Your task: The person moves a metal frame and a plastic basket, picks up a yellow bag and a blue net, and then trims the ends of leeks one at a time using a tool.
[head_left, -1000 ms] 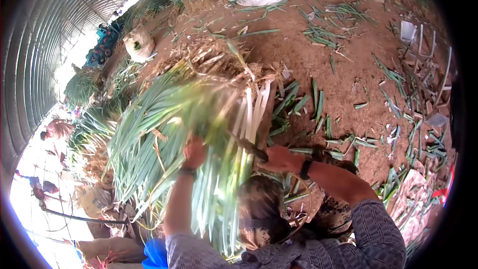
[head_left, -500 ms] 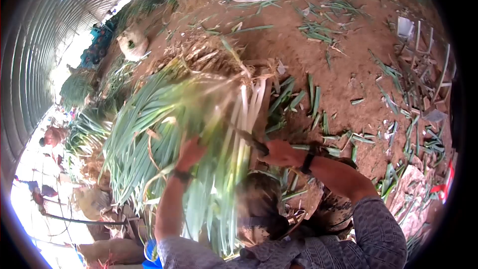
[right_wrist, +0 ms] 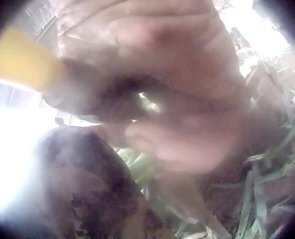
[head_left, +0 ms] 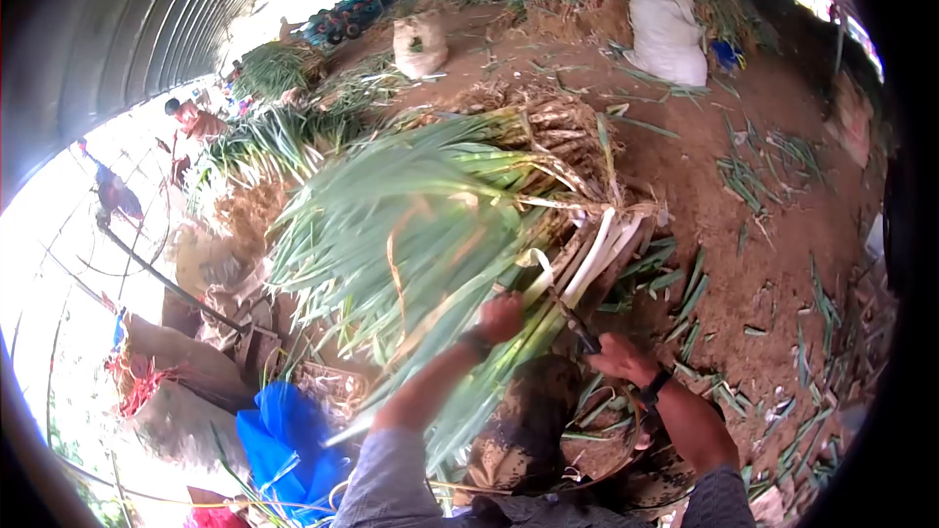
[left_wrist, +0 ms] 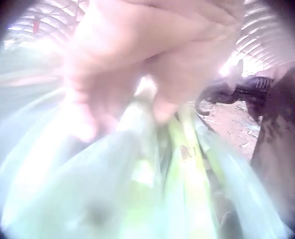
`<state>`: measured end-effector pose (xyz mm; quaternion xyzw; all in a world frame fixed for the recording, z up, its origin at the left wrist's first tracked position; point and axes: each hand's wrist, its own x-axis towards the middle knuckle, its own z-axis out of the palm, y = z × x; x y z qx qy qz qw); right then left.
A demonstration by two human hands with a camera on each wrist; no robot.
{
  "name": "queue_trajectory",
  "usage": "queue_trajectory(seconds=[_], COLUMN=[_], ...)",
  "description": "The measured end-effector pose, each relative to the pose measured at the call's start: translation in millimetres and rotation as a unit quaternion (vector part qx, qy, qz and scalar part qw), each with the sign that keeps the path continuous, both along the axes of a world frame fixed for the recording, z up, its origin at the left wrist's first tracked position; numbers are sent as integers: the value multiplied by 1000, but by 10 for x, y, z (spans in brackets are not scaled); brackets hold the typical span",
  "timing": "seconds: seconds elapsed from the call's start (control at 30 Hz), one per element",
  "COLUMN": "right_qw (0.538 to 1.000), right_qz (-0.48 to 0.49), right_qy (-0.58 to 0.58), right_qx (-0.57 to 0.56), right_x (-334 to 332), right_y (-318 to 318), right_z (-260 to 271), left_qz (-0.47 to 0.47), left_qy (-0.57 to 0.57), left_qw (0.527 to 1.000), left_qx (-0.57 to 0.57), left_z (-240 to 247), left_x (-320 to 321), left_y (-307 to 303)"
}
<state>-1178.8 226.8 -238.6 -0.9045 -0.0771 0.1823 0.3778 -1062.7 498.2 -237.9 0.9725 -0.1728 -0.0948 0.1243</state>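
Note:
Long green leeks (head_left: 391, 235) with white stalks (head_left: 595, 254) lie in a thick pile before the person. At the pile's near right side, the left hand (head_left: 501, 318) grips a leek; in the left wrist view that hand (left_wrist: 152, 45) has its thumb and fingers curled round a pale stalk (left_wrist: 146, 92). The right hand (head_left: 623, 359) holds the dark handle of a tool (head_left: 579, 330) whose narrow end reaches the stalks. Up close in the right wrist view, the right hand (right_wrist: 162, 64) curls round a dark handle (right_wrist: 95, 94); its far end is hidden.
Cut green pieces (head_left: 743, 186) litter the brown soil on the right. A white sack (head_left: 667, 31) stands at the back, a blue bag (head_left: 289, 450) at the lower left. Patterned trouser knees (head_left: 523, 416) are just below the hands. Another person (head_left: 196, 120) is at far left.
The head view has turned left, so the scene sits farther right and more ground shows at left. The left hand has come nearer the right hand, which still holds the tool.

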Motion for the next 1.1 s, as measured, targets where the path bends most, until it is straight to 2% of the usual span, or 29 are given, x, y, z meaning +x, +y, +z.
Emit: queue_trajectory(seconds=[0.07,0.13,0.17,0.23,0.3,0.37,0.4,0.47,0.5,0.57,0.63,0.7,0.73,0.83,0.87,0.93,1.0,1.07,1.1], right_qw=[999,997,994,990,988,985,987,989,988,981,985,987,986,981,978,981,982,978,983], right_qz=[-16,10,27,-8,-40,-50,-57,-64,-85,-129,-138,-142,-143,-183,-203,-190,-188,-206,-181], right_qy=[-26,-78,-106,-133,-148,-165,-153,-130,-132,-140,-98,-72,-74,-51,-40,-28,-6,22,-7], right_qx=[44,27,4,42,34,-14,-6,14,3,-23,-28,-33,-37,-30,-22,-14,1,29,1], right_x=[-76,-50,-90,-183,-277,-263,-249,-228,-185,-12,74,78,69,120,144,102,119,162,125], right_y=[-98,-176,-218,-210,-110,23,49,79,85,50,8,-2,-5,-76,-84,-116,-153,-158,-152], right_z=[-39,-234,-344,-166,20,145,191,241,162,-10,13,84,182,144,109,245,268,213,222], left_qz=[21,1,-4,-14,-19,-25,-37,-22,1,29,45,-41,-51,28,98,105,31,7,19], left_qy=[0,2,14,77,133,95,132,167,168,130,45,7,28,98,133,200,205,211,213], left_qw=[1000,992,983,917,863,908,852,794,803,860,934,943,933,910,863,825,837,839,836], left_qx=[-15,-125,-184,-392,-486,-408,-506,-585,-572,-493,-351,-331,-355,-402,-478,-517,-506,-502,-506], left_z=[-50,-499,-538,-353,-97,418,361,201,183,218,556,134,163,441,669,430,222,110,86], left_x=[107,402,432,365,387,418,501,590,565,543,264,396,374,64,-200,-169,-77,-111,-115], left_y=[-133,7,79,283,351,210,200,166,133,2,-211,-27,-34,-6,-115,133,371,459,460])
